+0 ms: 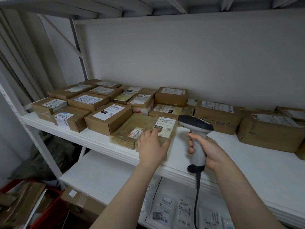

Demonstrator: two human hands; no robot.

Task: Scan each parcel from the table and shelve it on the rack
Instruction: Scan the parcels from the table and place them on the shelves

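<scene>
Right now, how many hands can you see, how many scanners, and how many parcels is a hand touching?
Hands: 2, the left hand and the right hand
Scanners: 1, the scanner gripped by the right hand
Parcels touched: 1, the taped parcel under the left hand
Total: 4

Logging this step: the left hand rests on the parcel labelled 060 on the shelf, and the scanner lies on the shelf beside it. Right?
Not quite. The head view shows the scanner held up beside the parcel, its handle gripped by the right hand, not lying on the shelf. The left hand does rest on the parcel labelled 060 on the shelf.
</scene>
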